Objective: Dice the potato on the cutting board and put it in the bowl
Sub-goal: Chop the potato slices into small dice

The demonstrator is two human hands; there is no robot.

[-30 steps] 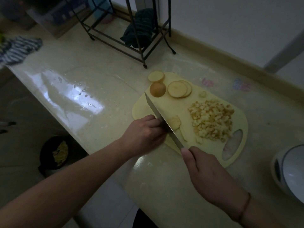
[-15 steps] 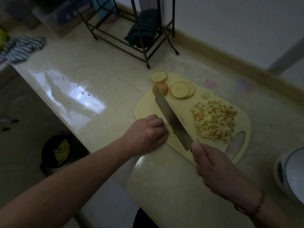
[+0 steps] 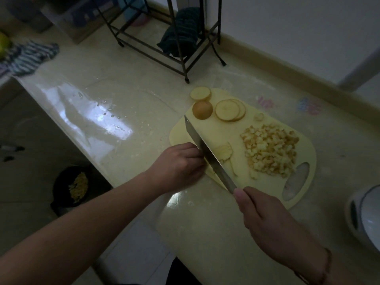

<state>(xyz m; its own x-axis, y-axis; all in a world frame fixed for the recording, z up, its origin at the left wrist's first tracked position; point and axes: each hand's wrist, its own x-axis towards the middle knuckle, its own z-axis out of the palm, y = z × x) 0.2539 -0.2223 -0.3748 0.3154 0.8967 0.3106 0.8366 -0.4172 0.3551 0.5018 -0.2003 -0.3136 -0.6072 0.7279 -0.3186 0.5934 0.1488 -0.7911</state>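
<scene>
- Half a second before, the long steel knife had been lifted, its flat showing above the pale yellow plastic cutting board; now it had come down again, edge on the board through the potato slice at the board's near-left edge.
- That reads as one more stroke of strip-cutting, so dicing was only partly done: a heap of diced potato cubes lay right of the slice, and three round slices plus a brown end piece waited at the far-left end.
- The right hand was wrapped round the handle (itself hidden).
- The left hand, fingers curled, pressed beside the blade; what it held was hidden.
- The knife's long axis ran diagonally, tip pointing far-left across the board.
- The white bowl sat off the board's near-right end, nothing visible in it.
</scene>
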